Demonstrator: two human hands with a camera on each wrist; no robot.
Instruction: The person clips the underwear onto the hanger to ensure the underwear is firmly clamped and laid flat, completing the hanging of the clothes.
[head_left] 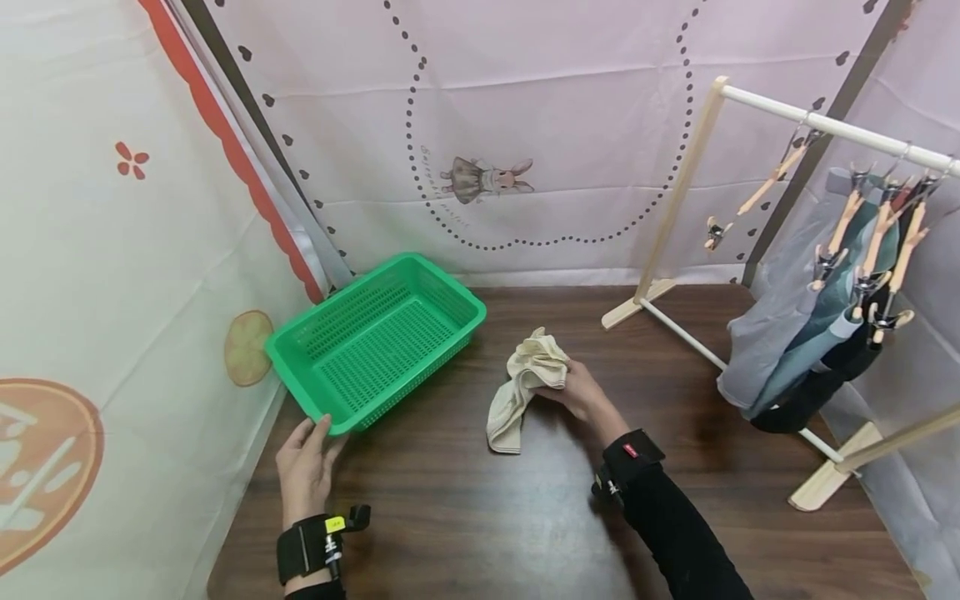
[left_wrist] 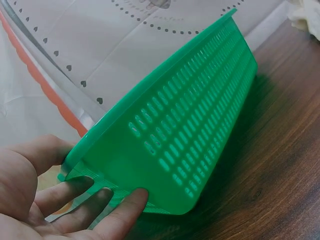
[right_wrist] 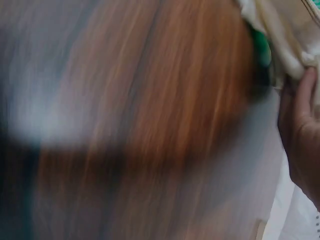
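Observation:
A green plastic basket (head_left: 375, 342) with slotted walls is at the left of the wooden table. My left hand (head_left: 306, 467) grips its near corner, thumb at the rim and fingers spread against the outer wall (left_wrist: 165, 135), as the left wrist view shows. To the right of the basket, my right hand (head_left: 573, 392) holds a crumpled cream cloth (head_left: 525, 379), possibly a garment. One end of the cloth hangs down toward the table. In the right wrist view, the thumb lies on the cloth (right_wrist: 285, 40) at the right edge, and much of that view is blurred.
On the right stands a wood-and-white clothes rack (head_left: 682, 192). One bare hanger (head_left: 765, 192) hangs from its bar, beside several hangers bearing grey, teal and black clothes (head_left: 780, 333). Printed fabric walls (head_left: 525, 100) enclose the brown table (head_left: 450, 517) at the back and sides.

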